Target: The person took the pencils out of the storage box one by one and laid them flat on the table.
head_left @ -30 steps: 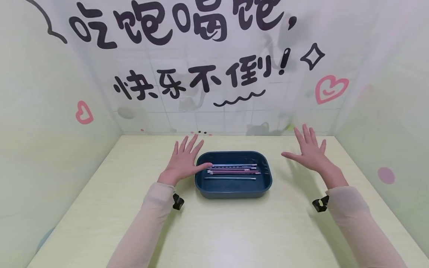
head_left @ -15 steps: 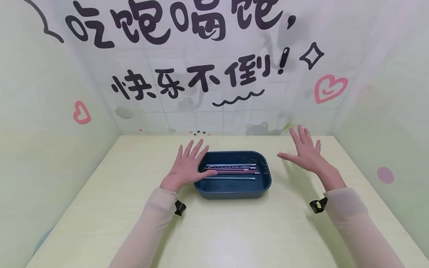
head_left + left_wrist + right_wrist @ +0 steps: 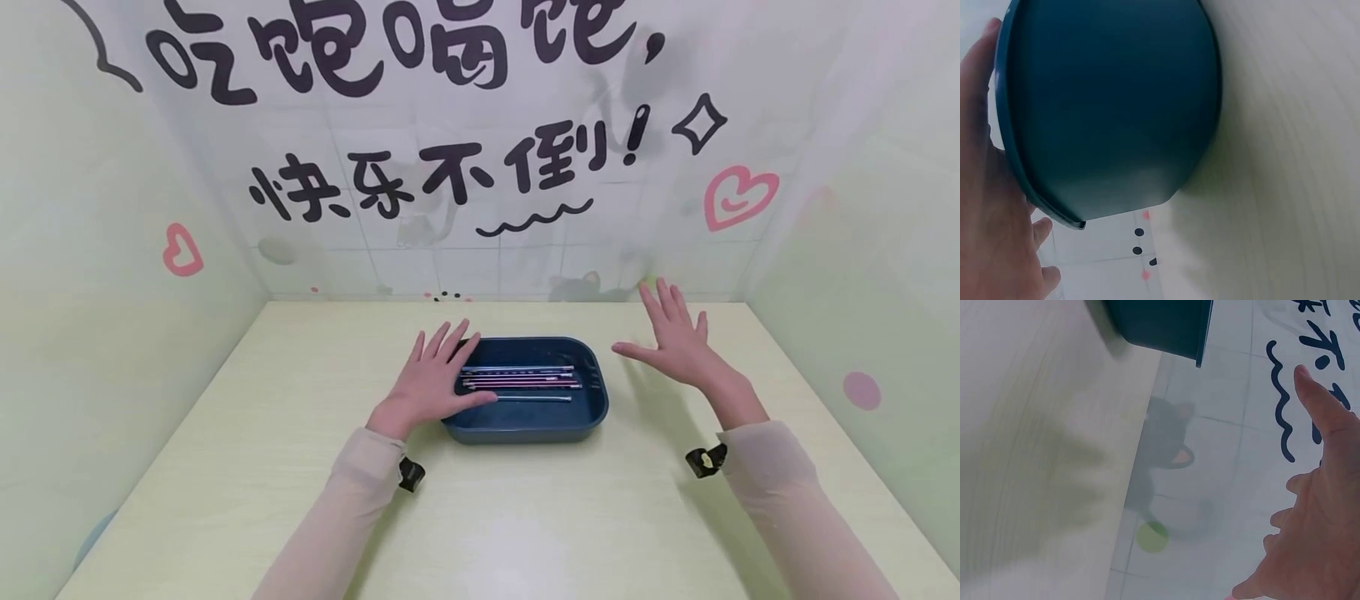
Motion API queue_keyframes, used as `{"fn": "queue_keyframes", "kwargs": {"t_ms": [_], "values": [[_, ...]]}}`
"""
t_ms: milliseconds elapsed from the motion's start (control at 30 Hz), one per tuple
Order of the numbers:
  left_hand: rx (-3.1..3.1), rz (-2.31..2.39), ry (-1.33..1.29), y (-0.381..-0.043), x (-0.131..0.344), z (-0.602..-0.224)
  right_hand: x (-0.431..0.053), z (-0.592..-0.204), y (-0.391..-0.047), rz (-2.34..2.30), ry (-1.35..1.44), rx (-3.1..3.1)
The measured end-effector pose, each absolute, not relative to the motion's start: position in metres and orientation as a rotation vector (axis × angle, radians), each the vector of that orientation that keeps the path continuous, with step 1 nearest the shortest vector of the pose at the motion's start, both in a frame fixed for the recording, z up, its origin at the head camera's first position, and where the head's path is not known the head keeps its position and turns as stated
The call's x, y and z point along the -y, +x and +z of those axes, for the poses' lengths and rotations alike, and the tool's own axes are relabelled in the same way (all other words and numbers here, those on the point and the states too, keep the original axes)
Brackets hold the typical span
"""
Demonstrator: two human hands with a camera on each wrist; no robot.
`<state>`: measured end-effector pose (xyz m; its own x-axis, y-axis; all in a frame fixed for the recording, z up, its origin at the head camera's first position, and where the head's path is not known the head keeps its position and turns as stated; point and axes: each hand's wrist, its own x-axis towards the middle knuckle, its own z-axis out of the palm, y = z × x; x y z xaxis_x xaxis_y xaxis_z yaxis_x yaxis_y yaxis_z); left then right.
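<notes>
Because one dark-blue, round-cornered, seemingly plastic tray (image 3: 525, 435) has raised walls, it presumably keeps its slim, shiny pencil-like sticks (image 3: 525, 387) from rolling across the pale wood-grained worktop (image 3: 517, 517). Two hands flank it: the left hand (image 3: 431, 387), fingers spread over the tray's left end; the right hand (image 3: 678, 346), splayed and empty, beyond its right. I count at least five sticks.
</notes>
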<state>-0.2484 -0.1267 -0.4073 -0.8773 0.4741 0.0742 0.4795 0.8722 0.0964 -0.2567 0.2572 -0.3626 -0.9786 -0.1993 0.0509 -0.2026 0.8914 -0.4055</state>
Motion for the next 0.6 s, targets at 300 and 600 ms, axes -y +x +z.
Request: {"fn": "queue_keyframes", "kwargs": {"t_ms": [300, 600], "values": [[3.006, -0.176, -0.756, -0.245, 0.122, -0.411, -0.246, -0.36, -0.257, 0.681, 0.351, 3.042], [3.039, -0.184, -0.76, -0.239, 0.121, -0.413, -0.234, -0.359, -0.257, 0.703, 0.388, 3.044]]}}
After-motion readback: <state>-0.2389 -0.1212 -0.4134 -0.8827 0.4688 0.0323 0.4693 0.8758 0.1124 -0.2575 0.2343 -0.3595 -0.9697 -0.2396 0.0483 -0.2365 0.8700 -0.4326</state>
